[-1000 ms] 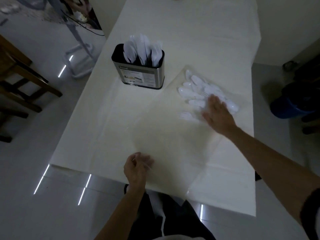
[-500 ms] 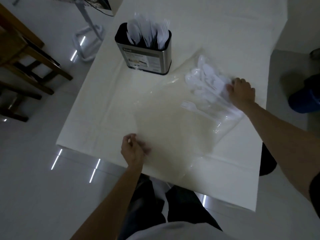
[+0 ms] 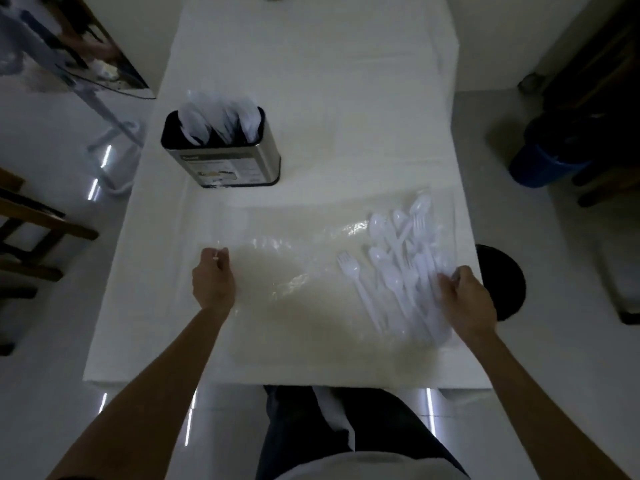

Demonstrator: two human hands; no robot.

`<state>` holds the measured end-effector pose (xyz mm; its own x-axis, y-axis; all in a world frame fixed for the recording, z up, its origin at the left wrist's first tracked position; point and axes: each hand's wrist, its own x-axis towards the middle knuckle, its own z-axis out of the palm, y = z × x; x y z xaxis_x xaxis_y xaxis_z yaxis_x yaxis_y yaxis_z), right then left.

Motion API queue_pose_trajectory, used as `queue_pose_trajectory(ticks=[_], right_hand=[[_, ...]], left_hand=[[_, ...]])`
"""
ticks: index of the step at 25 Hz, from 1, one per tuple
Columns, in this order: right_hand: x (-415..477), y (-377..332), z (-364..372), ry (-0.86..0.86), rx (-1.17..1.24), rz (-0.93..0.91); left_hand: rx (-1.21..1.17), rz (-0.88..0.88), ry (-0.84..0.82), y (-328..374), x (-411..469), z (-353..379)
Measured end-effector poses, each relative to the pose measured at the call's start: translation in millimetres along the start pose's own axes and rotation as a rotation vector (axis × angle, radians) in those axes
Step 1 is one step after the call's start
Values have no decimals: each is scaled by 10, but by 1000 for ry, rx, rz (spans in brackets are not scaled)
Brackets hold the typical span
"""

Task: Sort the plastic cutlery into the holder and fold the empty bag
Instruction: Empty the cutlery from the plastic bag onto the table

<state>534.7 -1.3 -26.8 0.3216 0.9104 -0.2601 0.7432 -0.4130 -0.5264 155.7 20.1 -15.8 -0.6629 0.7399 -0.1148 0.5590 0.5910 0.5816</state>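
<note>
Fingers (image 3: 223,259) of the left hand (image 3: 213,282) are curled, thumb and forefinger pinching the left edge of the bag (image 3: 294,268). Those of the right hand (image 3: 467,299) bend down over the bag's right end and grip the film where the handles lie; whether they also catch a handle through the plastic cannot be told.

The white-clothed table (image 3: 311,81) runs long and narrow away from the person, who stands at its near edge with both bare forearms reaching over it. A wooden chair (image 3: 31,216) stands on the floor off the left edge. The bag, clear and glossy, lies flat across the near half of the table, stretched from the left hand almost to the right edge. A blue bin (image 3: 540,168) sits on the floor off the right edge, farther back, and a round black stool seat (image 3: 505,282) shows just past that edge, beside the right hand.

The holder (image 3: 228,164), a metal box with a dark rim and a paper label on its front, stands upright near the left edge, just beyond the bag's far side. White pieces (image 3: 214,116) stand packed in it. A pile (image 3: 401,271) of white spoons and forks lies at the bag's right end under the film, heads toward the far edge, handles toward the right hand. One fork (image 3: 349,270) lies just left of the pile.
</note>
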Motion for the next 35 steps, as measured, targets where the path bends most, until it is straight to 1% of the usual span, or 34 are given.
queue_pose_trajectory(ticks=[3, 6, 7, 9, 10, 12, 14, 15, 18, 19, 20, 21, 22, 23, 24, 25, 27, 28, 29, 30, 31, 33, 34, 35], right_hand=[[-137, 79, 11, 73, 119, 47], [-41, -16, -18, 50, 383, 262], [0, -55, -34, 18, 403, 291], [41, -126, -77, -63, 336, 285], [59, -171, -117, -64, 318, 281], [98, -217, -181, 20, 331, 263], [103, -253, -228, 118, 423, 244], [96, -277, -247, 150, 463, 231], [112, -413, -344, 241, 472, 213], [136, -470, -409, 215, 530, 262], [157, -525, -478, 118, 604, 340], [177, -548, -536, -8, 598, 401], [176, -563, -601, -137, 484, 426], [192, -568, -636, -262, 364, 407], [186, -610, -668, -326, 298, 363], [194, -630, -665, -326, 274, 301], [174, -678, -620, -184, 230, 115], [135, -706, -583, -118, 263, 62], [100, -727, -544, -81, 362, 44], [51, -756, -537, -80, 402, 37], [26, -768, -551, -90, 386, 37], [3, -809, -635, -72, 207, 41], [-16, -835, -686, -4, 114, 33], [-40, -851, -723, 109, 50, 23]], left_hand=[[-3, 46, -60, 88, 102, 57], [-71, 50, -73, 149, 26, 72], [-98, 60, -68, 131, -26, 74], [-117, 121, -74, 38, -141, 52], [-100, 147, -91, 2, -188, 30], [-46, 126, -128, -41, -216, 7], [-24, 85, -152, -25, -189, 3], [-25, 96, -157, 2, -171, 12], [-30, 148, -143, 87, -130, 79], [-34, 144, -138, 101, -121, 100], [-39, 134, -135, 105, -114, 115], [-46, 119, -135, 95, -103, 127], [-58, 107, -139, 82, -92, 135], [-70, 100, -146, 66, -82, 147], [-75, 106, -154, 55, -78, 161], [-72, 114, -167, 47, -80, 172], [-58, 133, -184, 49, -101, 191], [-55, 138, -187, 60, -102, 200], [-52, 139, -185, 82, -97, 207], [-43, 143, -175, 110, -78, 218], [-39, 145, -166, 132, -56, 235], [-53, 154, -169, 156, -23, 280], [-69, 155, -180, 161, -19, 306], [-94, 143, -203, 188, -36, 318]])
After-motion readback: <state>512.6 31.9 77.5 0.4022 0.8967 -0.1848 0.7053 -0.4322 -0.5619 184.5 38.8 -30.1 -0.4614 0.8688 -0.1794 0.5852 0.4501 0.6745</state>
